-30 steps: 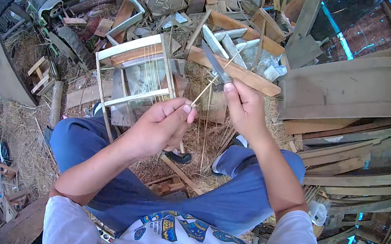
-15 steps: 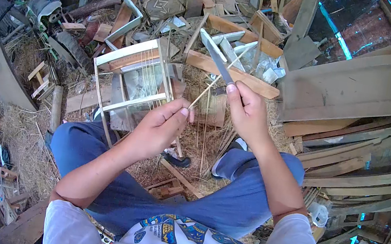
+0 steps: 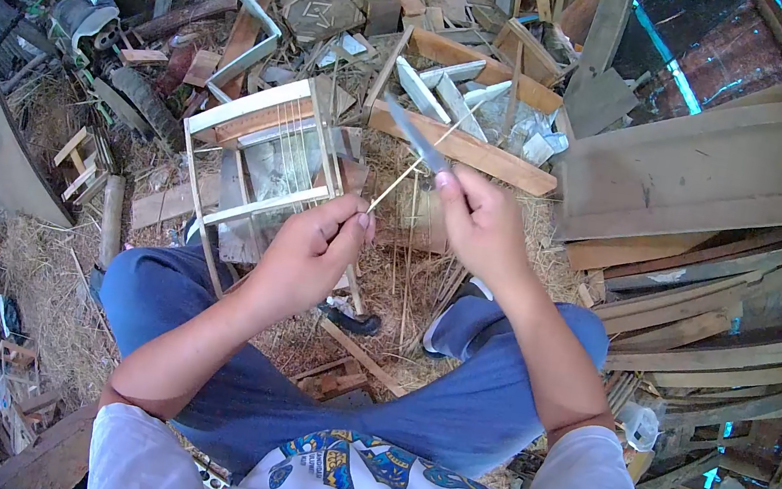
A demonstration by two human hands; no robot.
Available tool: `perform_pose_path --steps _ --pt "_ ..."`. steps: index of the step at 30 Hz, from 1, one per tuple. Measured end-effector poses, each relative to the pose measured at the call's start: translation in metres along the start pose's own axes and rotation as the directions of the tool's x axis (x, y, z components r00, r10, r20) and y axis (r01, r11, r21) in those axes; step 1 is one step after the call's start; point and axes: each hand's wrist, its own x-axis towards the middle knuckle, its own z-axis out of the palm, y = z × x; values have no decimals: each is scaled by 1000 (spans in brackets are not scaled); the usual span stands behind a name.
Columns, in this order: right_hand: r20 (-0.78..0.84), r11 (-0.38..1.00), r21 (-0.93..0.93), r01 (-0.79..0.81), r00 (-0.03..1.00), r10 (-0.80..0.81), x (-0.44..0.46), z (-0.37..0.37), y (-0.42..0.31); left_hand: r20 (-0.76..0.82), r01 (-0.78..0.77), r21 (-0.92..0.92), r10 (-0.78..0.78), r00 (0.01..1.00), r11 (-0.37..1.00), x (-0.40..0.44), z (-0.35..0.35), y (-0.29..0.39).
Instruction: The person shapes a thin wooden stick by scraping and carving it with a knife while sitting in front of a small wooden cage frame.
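A thin pale wooden stick (image 3: 398, 186) is pinched at its lower end in my left hand (image 3: 318, 246). It slants up and to the right, away from me. My right hand (image 3: 484, 220) is closed round the handle of a knife (image 3: 419, 138), whose slightly blurred blade points up and left and crosses the stick. My fingers hide the knife's handle. Just beyond my left hand stands a small wooden frame (image 3: 251, 109) with several thin strips running lengthwise between its crossbars.
Straw and thin sticks cover the ground between my legs (image 3: 349, 390). Scrap boards and a wooden box frame (image 3: 471, 145) lie ahead. Long planks (image 3: 718, 354) are stacked at the right, below a wide board (image 3: 704, 180). A curved panel (image 3: 8, 137) leans at the left.
My right hand has moved a little left with the knife, and the blade has slid along the stick. My left hand has shifted slightly left, still pinching the stick.
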Motion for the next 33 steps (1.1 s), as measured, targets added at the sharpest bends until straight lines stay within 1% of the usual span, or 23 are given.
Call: perform_pose_path --steps 2,4,6,8,9,10,12,14,16,17,18,20,21,22,23,24,26,27,28,29,30,32,33 --pt "-4 991 81 -110 994 111 5 -6 -5 20 8 90 -9 1000 996 -1 -2 1" --pt "-3 993 46 -112 994 112 -3 4 -5 8 3 63 -4 1000 998 -1 0 -3" --pt "53 994 26 108 993 -109 -10 17 -2 -5 -4 40 4 1000 999 0 0 -1" --pt "82 996 22 91 992 -93 -4 13 2 -6 9 156 -9 1000 988 0 -1 3" --pt "66 998 55 -31 997 28 1 7 2 -9 15 155 -14 1000 988 -1 -2 3" --pt "53 984 88 -154 987 150 4 3 -1 8 16 129 -17 1000 992 -1 -2 3" --pt "20 990 69 -126 992 125 0 9 -3 28 10 101 -13 1000 995 -2 -1 4" --pt "27 997 63 50 998 -52 -9 25 3 41 68 1 -68 997 998 -3 1 3" --pt "41 997 64 53 998 -56 -4 19 1 22 16 10 -17 1000 1000 0 3 -2" --pt "59 990 132 -55 997 48 1 13 2 0 -29 17 29 1000 999 0 3 -5" --pt "87 967 196 -165 985 151 3 9 2 -3 -21 15 21 1000 1000 -1 2 -6" --pt "54 977 164 -137 990 130 -4 17 0 14 30 -37 -29 999 999 -2 2 -3" --pt "51 994 108 -31 998 26 -10 26 -2 13 25 -37 -24 1000 999 -1 2 -1" --pt "54 996 54 77 995 -80 -12 32 -3 25 69 -17 -69 997 997 0 1 1" --pt "68 998 22 62 996 -63 -11 28 0 37 120 2 -120 992 993 -1 0 1" --pt "70 998 26 61 996 -63 -5 24 5 35 124 3 -124 992 992 0 -1 1" --pt "69 971 184 -152 988 141 8 17 17 35 84 -69 -81 996 994 4 0 -3" --pt "60 984 92 -155 987 150 1 21 10 35 82 -70 -79 996 994 2 0 -5" --pt "59 997 60 -41 998 38 -7 30 9 42 128 -80 -125 991 989 2 0 -6" --pt "79 1000 12 20 997 -21 -13 36 7 50 174 -88 -170 984 981 4 -1 -7" --pt "105 996 -32 79 992 -75 -16 39 4 49 171 -85 -167 985 982 6 0 -10" --pt "111 998 -12 58 992 -56 -7 32 7 35 83 -81 -80 996 993 8 0 -17" --pt "107 997 63 -54 993 47 1 23 8 36 90 -80 -87 996 993 8 0 -16"
